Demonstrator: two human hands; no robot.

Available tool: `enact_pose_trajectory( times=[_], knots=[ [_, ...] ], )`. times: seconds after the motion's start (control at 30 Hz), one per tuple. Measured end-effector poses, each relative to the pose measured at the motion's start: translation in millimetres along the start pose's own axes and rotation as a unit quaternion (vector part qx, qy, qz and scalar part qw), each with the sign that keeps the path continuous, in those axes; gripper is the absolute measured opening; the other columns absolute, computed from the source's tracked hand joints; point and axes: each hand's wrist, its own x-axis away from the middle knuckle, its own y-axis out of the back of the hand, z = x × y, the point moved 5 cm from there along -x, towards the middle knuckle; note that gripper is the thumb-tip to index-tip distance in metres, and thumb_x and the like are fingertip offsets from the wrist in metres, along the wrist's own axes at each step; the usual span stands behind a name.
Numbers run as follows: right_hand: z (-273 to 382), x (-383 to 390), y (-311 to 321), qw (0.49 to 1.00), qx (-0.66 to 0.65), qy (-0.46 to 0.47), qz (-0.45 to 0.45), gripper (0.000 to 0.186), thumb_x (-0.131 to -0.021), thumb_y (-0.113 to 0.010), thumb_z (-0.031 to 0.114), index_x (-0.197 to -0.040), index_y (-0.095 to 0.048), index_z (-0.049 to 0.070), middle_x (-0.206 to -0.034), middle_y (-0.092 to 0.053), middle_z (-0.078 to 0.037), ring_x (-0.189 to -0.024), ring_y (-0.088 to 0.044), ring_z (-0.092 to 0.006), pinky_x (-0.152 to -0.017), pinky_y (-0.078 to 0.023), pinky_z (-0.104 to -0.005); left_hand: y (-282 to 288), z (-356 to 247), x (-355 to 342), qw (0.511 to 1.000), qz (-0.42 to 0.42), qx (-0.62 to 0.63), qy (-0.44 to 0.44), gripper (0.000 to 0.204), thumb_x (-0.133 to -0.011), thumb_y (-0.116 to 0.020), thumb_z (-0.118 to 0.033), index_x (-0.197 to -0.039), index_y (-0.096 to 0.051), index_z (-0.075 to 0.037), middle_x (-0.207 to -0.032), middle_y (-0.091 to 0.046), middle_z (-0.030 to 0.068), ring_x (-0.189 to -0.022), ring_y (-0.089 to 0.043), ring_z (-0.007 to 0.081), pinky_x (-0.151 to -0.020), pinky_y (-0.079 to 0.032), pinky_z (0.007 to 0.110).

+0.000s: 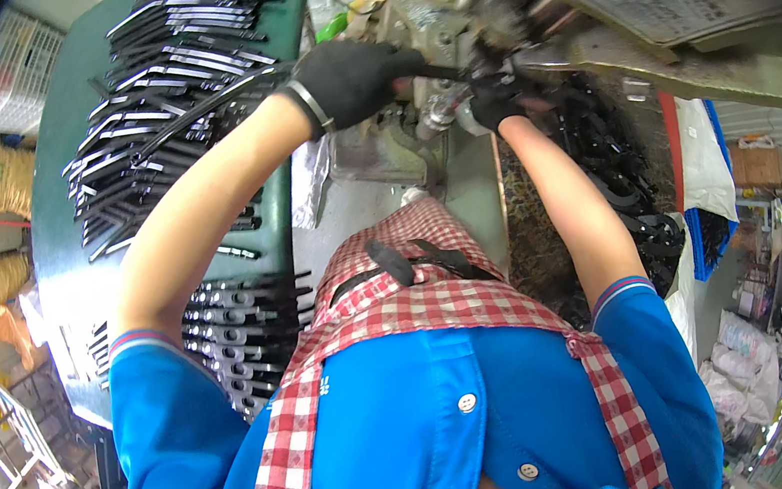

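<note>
Holding a black bar (pixel 441 69) at the machine (pixel 433 31): left hand (pixel 345 84) has its gloved fingers closed, apparently around the bar's near end, with the far end reaching into the working area. Right hand (pixel 498 99) is at the same spot from the other side; blur and clutter there, so can't tell whether those fingers grip or just steady. Step in hand reads as seating or positioning one piece, judging by both hands meeting at the machine. Can't confirm it's fully seated. Next move calls for keeping the bar lined up, then getting fingers clear of the moving parts before any stroke. Stock: black strips (pixel 183 68) piled on the green tabletop (pixel 295 21) to the left, grey metal parts with holes (pixel 234 341) nearer the body, more dark parts (pixel 614 145) heaped right of the machine.
</note>
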Motion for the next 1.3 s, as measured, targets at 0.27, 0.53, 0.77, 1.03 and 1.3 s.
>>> enact_pose_trajectory(
  times=[0.27, 0.53, 0.77, 1.03, 1.3],
  knots=[
    [40, 27, 72, 0.989, -0.129, -0.019, 0.065, 0.026, -0.079, -0.055, 0.029, -0.091, -0.069, 0.010, -0.097, -0.065, -0.019, -0.094, -0.062, -0.0362, -0.080, -0.048, -0.0471, 29, 12, 127, 0.986, 0.096, 0.067, 0.116, 0.024, -0.085, -0.058, -0.022, -0.107, -0.061, -0.013, -0.079, -0.063, 0.0158, -0.076, -0.062, 0.0352, -0.067, -0.048, 0.045],
    [17, 14, 40, 0.989, -0.148, -0.004, 0.015, 0.040, -0.082, -0.057, 0.042, -0.088, -0.067, 0.004, -0.090, -0.064, -0.023, -0.087, -0.062, -0.0397, -0.074, -0.048, -0.0489, -22, 71, 367, 0.857, 0.345, 0.009, 0.382, 0.021, -0.084, -0.052, -0.019, -0.095, -0.069, -0.021, -0.088, -0.067, 0.0113, -0.082, -0.064, 0.0305, -0.071, -0.051, 0.037],
    [-1, 15, 28, 0.965, -0.256, 0.005, -0.056, 0.037, -0.082, -0.061, 0.039, -0.080, -0.065, 0.003, -0.078, -0.063, -0.022, -0.082, -0.061, -0.0399, -0.068, -0.048, -0.0455, -12, 52, 361, 0.889, 0.149, -0.128, 0.415, 0.037, -0.076, -0.055, -0.009, -0.111, -0.062, -0.018, -0.120, -0.059, 0.0045, -0.113, -0.053, 0.0257, -0.094, -0.042, 0.040],
    [6, 53, 125, 0.455, -0.886, 0.027, 0.086, 0.005, -0.085, -0.062, 0.009, -0.090, -0.059, 0.008, -0.082, -0.057, -0.003, -0.076, -0.056, -0.0151, -0.070, -0.049, -0.0291, 4, 49, 389, 0.862, 0.025, -0.185, 0.471, 0.031, -0.080, -0.061, -0.023, -0.110, -0.059, -0.013, -0.118, -0.056, 0.0077, -0.110, -0.052, 0.0315, -0.094, -0.041, 0.041],
    [46, 80, 188, 0.560, -0.828, -0.017, -0.003, 0.018, -0.081, -0.067, 0.011, -0.093, -0.061, -0.001, -0.077, -0.064, -0.009, -0.069, -0.065, -0.0209, -0.068, -0.054, -0.0347, -14, 85, 383, 0.907, 0.080, -0.230, 0.342, 0.045, -0.069, -0.068, -0.011, -0.113, -0.056, -0.013, -0.114, -0.052, 0.0139, -0.107, -0.049, 0.0353, -0.090, -0.043, 0.044]
  ],
)
